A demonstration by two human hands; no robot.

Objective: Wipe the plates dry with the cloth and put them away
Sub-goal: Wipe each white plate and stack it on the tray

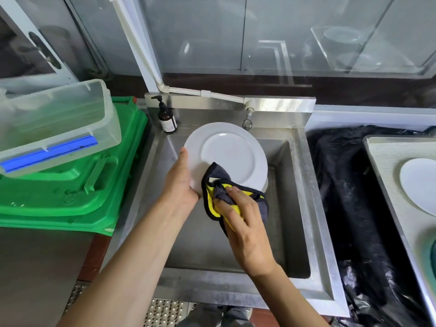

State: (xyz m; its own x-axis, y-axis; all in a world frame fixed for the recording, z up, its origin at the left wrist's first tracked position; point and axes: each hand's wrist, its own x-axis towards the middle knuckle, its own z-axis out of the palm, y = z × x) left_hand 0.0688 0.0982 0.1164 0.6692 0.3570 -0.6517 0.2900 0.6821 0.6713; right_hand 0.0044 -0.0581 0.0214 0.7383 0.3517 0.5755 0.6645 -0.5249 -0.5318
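- Head view: left hand (180,182) grips the white plate (232,153) by its rim at eight o'clock, held tilted above the steel sink (304,208).
- Right hand (245,228) clutches the grey-yellow cloth (215,179), pressed against the plate's six-o'clock edge.
- Second plate (418,185) lies at three o'clock.

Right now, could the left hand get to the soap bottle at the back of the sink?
Probably not yet. The left hand grips the white plate while the right hand rubs it with the cloth. The soap bottle stands unblocked just beyond, so setting the plate down would free it.
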